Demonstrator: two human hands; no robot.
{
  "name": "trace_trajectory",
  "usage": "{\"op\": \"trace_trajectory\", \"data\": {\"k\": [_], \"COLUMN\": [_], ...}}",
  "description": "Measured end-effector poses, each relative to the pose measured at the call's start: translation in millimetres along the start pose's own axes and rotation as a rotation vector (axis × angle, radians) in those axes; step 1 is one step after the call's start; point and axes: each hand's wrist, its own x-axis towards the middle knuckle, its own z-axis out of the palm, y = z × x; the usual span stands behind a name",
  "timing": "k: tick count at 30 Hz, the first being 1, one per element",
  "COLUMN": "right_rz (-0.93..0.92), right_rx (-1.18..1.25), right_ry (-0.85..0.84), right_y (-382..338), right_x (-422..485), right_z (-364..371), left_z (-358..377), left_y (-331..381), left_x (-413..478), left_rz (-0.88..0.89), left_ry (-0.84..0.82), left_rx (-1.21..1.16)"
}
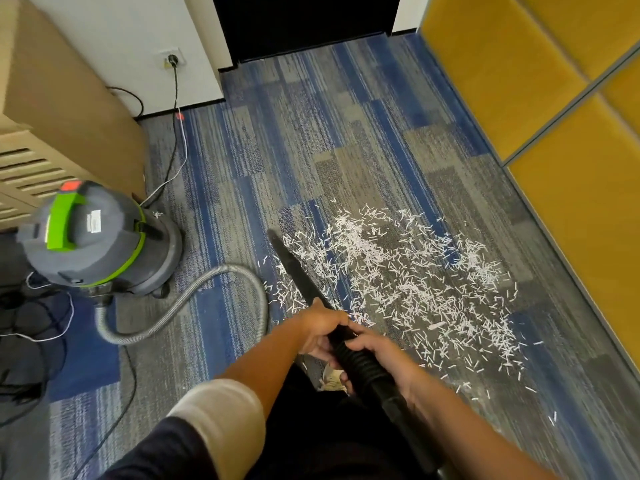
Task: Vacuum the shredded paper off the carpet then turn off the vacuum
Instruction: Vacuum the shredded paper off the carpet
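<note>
Covering the floor was a blue and grey striped carpet (346,133), with shredded paper (415,271) scattered across its middle. A grey and green canister vacuum (100,237) stood at left, its grey hose (207,282) looping over the carpet. A black nozzle (294,268) slanted into the paper's left edge; its tip possibly touched the carpet. The left hand (322,327) curled round the nozzle, and the right hand (377,351) wrapped the ribbed cuff (356,362) just behind.

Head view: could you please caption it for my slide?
Left hand and right hand grip the vacuum nozzle, its tip at the edge of the shredded paper on the carpet.
</note>
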Motion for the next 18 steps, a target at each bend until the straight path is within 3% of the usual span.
{"op": "trace_trajectory", "data": {"k": [7,18], "right_rz": [0.063,0.070], "right_rx": [-0.029,-0.072], "right_ry": [0.016,0.018], "right_y": [7,17], "right_x": [17,-3], "right_z": [17,-2], "left_z": [-28,0], "left_y": [-11,-26], "left_x": [4,2], "left_rz": [-0.076,-0.072], "left_ry": [-0.050,-0.022], "left_rx": [0.038,-0.011]}}
